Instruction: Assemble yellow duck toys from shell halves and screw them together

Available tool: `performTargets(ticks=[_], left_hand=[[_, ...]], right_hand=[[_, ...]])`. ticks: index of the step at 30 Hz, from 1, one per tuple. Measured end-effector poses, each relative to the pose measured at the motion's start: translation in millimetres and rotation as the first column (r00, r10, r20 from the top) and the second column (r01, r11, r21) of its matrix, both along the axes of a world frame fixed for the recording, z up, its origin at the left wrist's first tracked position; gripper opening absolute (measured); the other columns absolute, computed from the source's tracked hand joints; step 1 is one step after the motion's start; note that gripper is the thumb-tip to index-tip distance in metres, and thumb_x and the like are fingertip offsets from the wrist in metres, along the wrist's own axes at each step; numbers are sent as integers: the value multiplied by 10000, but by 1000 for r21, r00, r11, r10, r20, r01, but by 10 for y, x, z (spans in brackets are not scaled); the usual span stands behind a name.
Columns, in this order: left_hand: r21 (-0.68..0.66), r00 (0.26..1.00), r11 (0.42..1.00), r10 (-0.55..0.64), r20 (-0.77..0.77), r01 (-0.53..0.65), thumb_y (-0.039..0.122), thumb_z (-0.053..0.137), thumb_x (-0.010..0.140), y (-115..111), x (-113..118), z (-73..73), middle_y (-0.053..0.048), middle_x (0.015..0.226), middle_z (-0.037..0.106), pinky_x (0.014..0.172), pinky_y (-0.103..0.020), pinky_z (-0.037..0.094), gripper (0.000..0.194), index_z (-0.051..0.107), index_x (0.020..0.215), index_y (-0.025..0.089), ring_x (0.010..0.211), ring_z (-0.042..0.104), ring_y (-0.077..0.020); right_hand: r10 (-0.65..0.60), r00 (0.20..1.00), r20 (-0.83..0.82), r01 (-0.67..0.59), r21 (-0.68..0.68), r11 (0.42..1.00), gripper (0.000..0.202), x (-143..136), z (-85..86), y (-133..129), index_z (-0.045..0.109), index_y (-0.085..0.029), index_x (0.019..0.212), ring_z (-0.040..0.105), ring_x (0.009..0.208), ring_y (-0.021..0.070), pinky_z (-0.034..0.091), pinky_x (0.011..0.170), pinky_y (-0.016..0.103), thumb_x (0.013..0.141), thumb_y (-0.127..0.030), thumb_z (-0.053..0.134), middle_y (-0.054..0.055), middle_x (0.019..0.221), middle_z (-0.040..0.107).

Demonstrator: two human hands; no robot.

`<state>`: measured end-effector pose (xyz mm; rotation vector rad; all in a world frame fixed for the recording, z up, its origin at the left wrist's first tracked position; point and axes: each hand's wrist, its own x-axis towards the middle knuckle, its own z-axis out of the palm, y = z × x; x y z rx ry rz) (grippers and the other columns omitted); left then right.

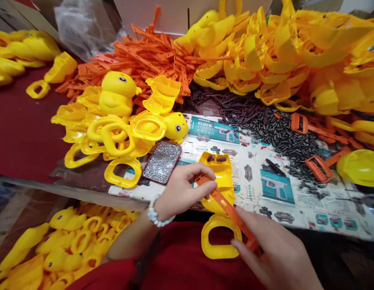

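Note:
Both hands hold one long orange plastic strip (pixel 224 202), which slants over a yellow half shell. My left hand (pixel 187 187), with a beaded bracelet at the wrist, pinches its upper end between thumb and fingers. Around its lower end my right hand (pixel 268 241) is closed, thumb on one side and fingers on the other. The open yellow half shell (pixel 222 171) lies on the printed sheet, hollow side up, with small dark parts in its top. Its yellow ring handle (pixel 206 241) hangs over the table's front edge.
A tray of small metal pieces (pixel 162 162) is left of the shell. Yellow duck-shaped parts (pixel 116 94) lie further left. Behind are piles of orange strips (pixel 138 58), small black pieces (pixel 274 127) and yellow shells (pixel 280 48). More yellow pieces (pixel 66 241) fill the space below left.

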<state>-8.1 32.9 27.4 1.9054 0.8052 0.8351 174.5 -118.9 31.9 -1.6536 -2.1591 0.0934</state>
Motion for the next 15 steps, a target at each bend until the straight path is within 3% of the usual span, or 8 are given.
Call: performTargets(ticks=[1,3,5,7,10,15], left_hand=[[75,996,993,90,4,-90,194,580,851,-18,55,-66,-13,733,699,615,-218,555,65,627,828,155,648,660,-109],[312,972,924,235,-5,-222,181,528,879,-3,136,-159,-63,899,718,799,-306,561,129,624,959,148,854,681,-153],[485,958,847,282,-58,-220,157,474,900,58,178,-218,-116,1134,673,973,-403,488,247,580,1121,137,1104,614,-198],[519,959,849,220,-180,-97,150,429,916,120,200,-271,-125,1285,597,1042,-459,430,322,524,1223,135,1233,530,-228],[512,929,859,178,-324,14,162,390,935,140,243,-361,-107,1313,582,1024,-507,439,349,489,1268,134,1240,517,-274],[530,923,847,232,-307,-37,81,394,914,34,323,-461,-107,1266,610,1015,-395,488,390,436,1301,111,1194,554,-219]], right_hand=[[-5,999,40,5,18,1000,304,-13,-21,3,462,-174,1294,601,824,148,515,685,254,1012,-232,363,27,1049,580],[-15,1000,1,15,-13,1000,330,-37,-64,42,457,-175,1313,590,771,119,487,643,224,1004,-161,344,18,985,583],[-42,993,-111,34,-72,997,355,-49,-104,94,424,-160,1356,577,744,92,473,623,193,1012,-158,341,18,946,576],[-72,981,-181,54,-104,993,363,-57,-137,137,412,-162,1377,572,727,83,470,619,178,1022,-179,339,15,926,572],[-133,964,-230,113,-97,989,354,-86,-171,166,449,-143,1353,595,838,92,490,683,163,1019,-187,340,33,1034,576],[-140,949,-282,112,-112,987,344,-129,-179,172,537,-69,1258,593,979,113,516,734,130,991,-176,349,66,1145,558]])
